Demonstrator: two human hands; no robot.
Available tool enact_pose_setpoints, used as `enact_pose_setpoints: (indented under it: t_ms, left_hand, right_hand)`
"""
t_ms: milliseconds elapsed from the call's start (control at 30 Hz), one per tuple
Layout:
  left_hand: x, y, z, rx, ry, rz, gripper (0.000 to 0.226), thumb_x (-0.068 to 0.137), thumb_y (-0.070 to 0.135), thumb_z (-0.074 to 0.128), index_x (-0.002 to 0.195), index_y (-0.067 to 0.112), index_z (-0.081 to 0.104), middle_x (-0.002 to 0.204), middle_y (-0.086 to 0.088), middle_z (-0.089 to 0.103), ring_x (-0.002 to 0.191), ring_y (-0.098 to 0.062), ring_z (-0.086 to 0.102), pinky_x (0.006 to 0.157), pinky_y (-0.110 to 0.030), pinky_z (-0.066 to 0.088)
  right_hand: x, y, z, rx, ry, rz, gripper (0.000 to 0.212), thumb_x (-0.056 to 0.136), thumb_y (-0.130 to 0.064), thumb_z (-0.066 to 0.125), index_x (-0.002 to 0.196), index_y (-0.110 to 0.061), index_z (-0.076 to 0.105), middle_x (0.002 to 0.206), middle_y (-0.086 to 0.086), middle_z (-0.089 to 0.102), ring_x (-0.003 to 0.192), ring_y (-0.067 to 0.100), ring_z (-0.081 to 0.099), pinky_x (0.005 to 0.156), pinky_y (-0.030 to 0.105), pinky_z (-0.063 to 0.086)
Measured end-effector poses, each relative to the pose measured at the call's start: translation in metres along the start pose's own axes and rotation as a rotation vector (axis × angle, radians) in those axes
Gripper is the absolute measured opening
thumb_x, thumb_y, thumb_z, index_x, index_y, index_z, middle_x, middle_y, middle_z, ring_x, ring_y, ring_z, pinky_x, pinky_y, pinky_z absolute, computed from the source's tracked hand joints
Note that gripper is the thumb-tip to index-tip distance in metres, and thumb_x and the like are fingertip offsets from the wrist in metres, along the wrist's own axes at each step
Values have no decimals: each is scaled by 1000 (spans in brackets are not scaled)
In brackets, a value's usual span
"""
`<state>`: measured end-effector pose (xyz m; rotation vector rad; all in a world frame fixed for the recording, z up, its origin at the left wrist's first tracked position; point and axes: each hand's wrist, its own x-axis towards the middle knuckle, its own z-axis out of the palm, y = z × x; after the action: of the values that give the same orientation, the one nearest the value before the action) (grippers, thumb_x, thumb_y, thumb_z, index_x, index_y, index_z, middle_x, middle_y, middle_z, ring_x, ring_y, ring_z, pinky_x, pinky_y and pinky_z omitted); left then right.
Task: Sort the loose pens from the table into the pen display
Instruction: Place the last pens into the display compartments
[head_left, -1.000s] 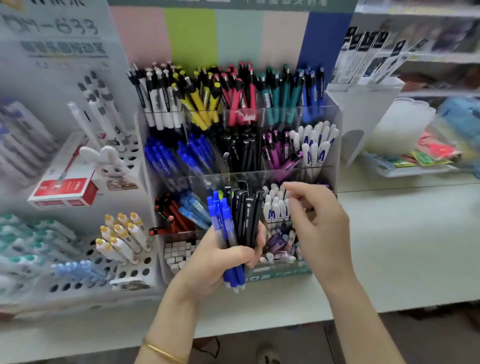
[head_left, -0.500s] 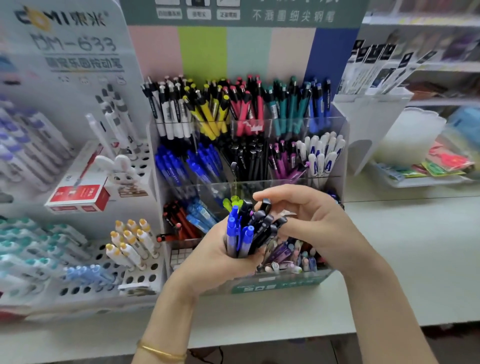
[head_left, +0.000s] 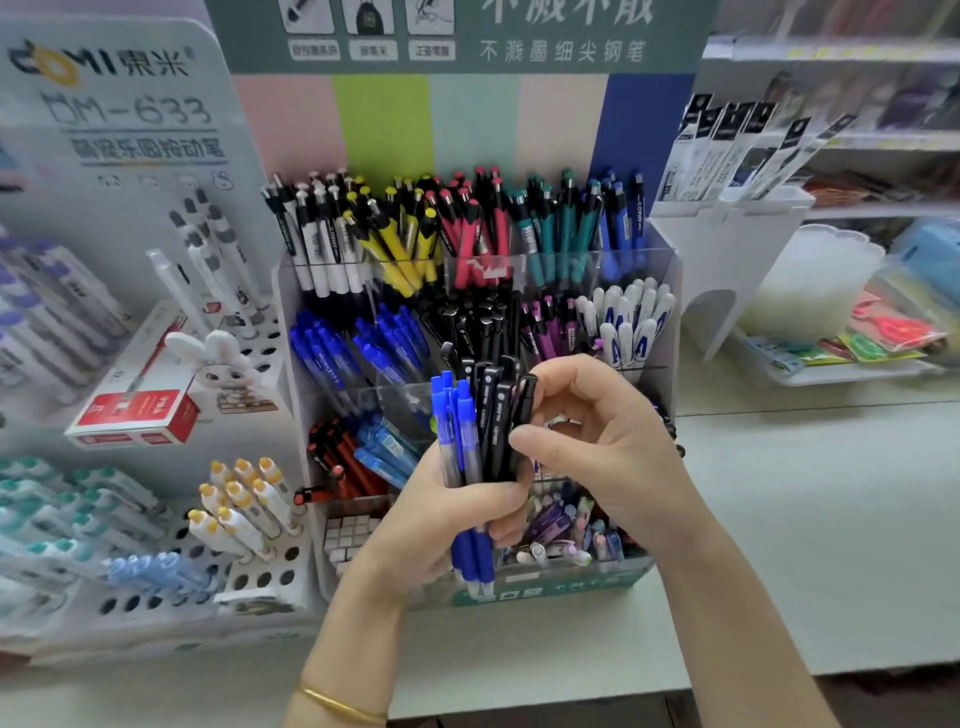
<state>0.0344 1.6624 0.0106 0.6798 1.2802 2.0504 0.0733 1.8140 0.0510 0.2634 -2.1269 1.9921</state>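
Above your pen display (head_left: 571, 587), the green header (head_left: 519, 41) reads "不溅墨细尖钢笔". Left of the display, a white board (head_left: 119, 119) reads "DOMI 東米", "DM-633".

Bare forearms, no sleeves — thin gold bangle (head_left: 340, 705) on left wrist

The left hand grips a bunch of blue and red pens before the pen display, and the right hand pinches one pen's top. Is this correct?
Not quite. The head view shows the bunch of pens in the left hand is blue and black, not red. The rest holds: pen display behind, right hand pinching a black pen at its top.
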Motion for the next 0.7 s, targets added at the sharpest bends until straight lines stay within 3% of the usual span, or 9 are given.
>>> enact_pose_setpoints:
  t_ms: [133,200,267,333,400,533,700]
  left_hand:
    - [1,-3,0,86,68,18,9,70,8,64,77,11,60,68,-9,51,51,-18,46,51,-27,41]
    - [-1,-4,-1,112,76,10,11,71,8,63,81,8,61,74,-12,57,53,-19,49,50,-30,43]
    - [-4,-4,-2,79,76,1,13,71,7,62,84,8,62,77,-15,60,53,-20,50,50,-33,44]
    - [-7,-3,-3,29,69,1,15,72,8,61,86,8,64,78,-17,60,53,-21,50,51,-34,42]
    - [-9,-3,-3,-12,73,-6,19,72,9,60,90,8,66,80,-18,60,54,-22,51,53,-34,42]
    - [-12,0,-1,-19,135,-29,26,73,10,60,98,2,63,82,-21,61,55,-22,57,47,-29,47]
    - [-15,7,-1,24,354,-114,33,73,4,56,104,-5,58,80,-24,67,61,-31,66,47,-33,53]
  right_hand:
    - [-1,0,2,-4,55,50,30,81,9,63,101,-12,55,85,1,58,65,7,56,56,19,48]
    - [0,-1,2,-51,51,89,40,83,6,59,113,-20,53,94,2,58,59,3,54,55,14,44]
    - [1,-5,3,-66,-11,130,38,91,0,56,120,-23,55,85,-3,62,53,5,54,52,12,41]
    - [1,-10,4,-42,-85,144,25,95,-4,52,113,-18,59,60,-9,58,45,10,52,46,14,39]
    - [5,-9,6,-57,-78,164,18,96,-5,48,104,-16,60,51,-9,52,41,11,49,43,19,38]
    - [14,1,13,-156,3,171,15,97,-11,47,96,-20,60,56,1,46,48,22,42,45,33,36]
    - [19,3,18,-252,56,128,10,96,-20,52,92,-21,61,54,-7,48,48,12,45,45,24,36]
